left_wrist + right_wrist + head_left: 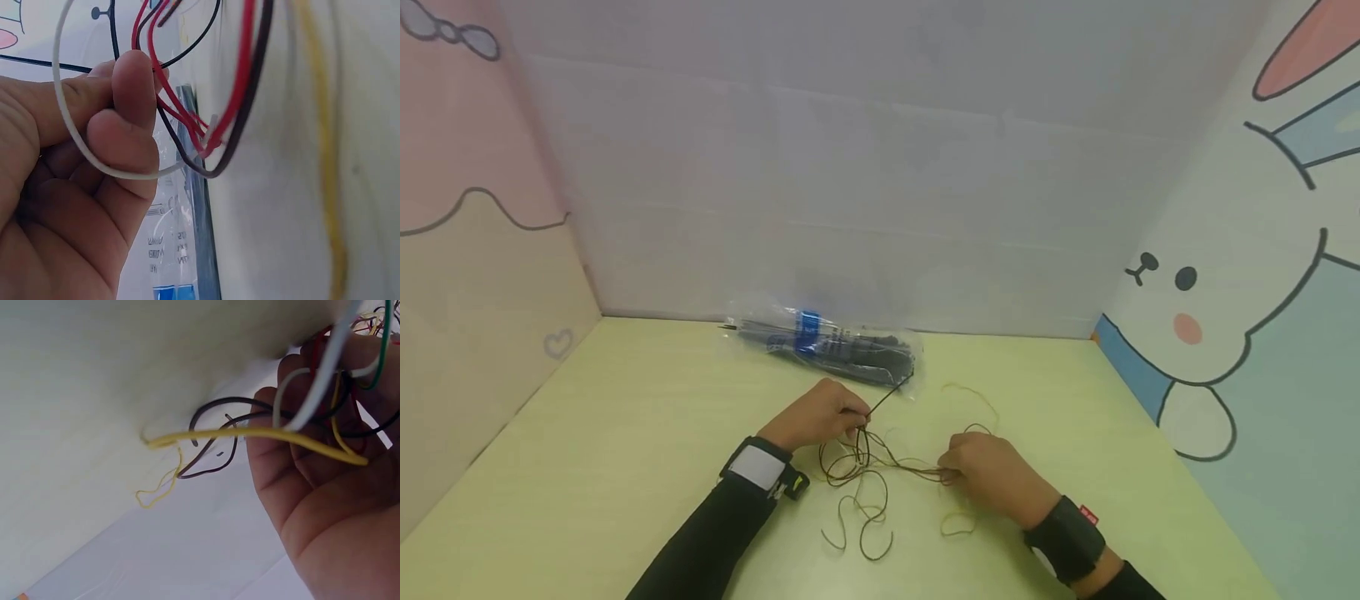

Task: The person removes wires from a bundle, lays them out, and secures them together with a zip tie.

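A loose tangle of thin electrical wires (886,450) lies between my hands over the table. My left hand (826,412) pinches the tangle at its upper left, and one dark wire runs up from the fingers towards the plastic bag. To the right, my right hand (992,468) grips several strands with curled fingers. The left wrist view shows a red wire (242,75), a dark one and a white wire (64,100) by the thumb and fingertips. A yellow wire (250,432) and a green wire (383,350) cross in front of the right palm.
Against the back wall lies a clear plastic bag (880,358) of long dark strips, with a blue label (807,333). Loose wire ends trail on the pale yellow table (625,450) below the tangle. Printed panels stand at the left and right sides.
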Available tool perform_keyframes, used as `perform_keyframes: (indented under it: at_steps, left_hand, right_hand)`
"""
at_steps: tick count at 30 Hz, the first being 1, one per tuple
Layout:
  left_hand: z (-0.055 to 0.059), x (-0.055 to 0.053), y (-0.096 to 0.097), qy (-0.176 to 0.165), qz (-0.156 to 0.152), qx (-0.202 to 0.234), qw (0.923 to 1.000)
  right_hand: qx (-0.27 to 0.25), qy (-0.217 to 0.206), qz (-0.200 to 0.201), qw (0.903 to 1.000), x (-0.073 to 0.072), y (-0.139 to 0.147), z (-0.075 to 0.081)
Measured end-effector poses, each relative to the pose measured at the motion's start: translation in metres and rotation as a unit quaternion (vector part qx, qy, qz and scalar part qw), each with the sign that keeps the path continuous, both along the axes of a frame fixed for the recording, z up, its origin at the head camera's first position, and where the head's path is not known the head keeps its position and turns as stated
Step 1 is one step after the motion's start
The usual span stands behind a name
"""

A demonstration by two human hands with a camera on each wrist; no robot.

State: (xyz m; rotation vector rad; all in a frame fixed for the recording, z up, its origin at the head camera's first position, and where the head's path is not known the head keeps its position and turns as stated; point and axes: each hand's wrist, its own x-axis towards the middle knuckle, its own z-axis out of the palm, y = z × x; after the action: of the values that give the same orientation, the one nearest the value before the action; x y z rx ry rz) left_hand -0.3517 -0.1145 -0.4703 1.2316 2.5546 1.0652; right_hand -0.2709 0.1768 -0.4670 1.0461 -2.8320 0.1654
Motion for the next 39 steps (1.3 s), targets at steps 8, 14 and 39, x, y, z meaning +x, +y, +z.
perform_keyframes:
  at_steps: [8,14,39]
  left_hand:
    - [0.001,0.001,0.000,-0.016,-0.002,0.004,0.9999]
    - [0.000,0.000,0.000,-0.035,-0.002,0.005,0.9994]
    - [-0.002,-0.001,0.004,-0.029,-0.019,0.004,0.9994]
  right_hand:
    - [-0.005,0.003,-0.007,1.0000,0.001,0.004,0.003]
    - [-0.001,0.017,-0.010,0.9998,-0.002,0.009,0.001]
    - [0.002,0.042,-0.022,0.9989,-0.002,0.023,0.003]
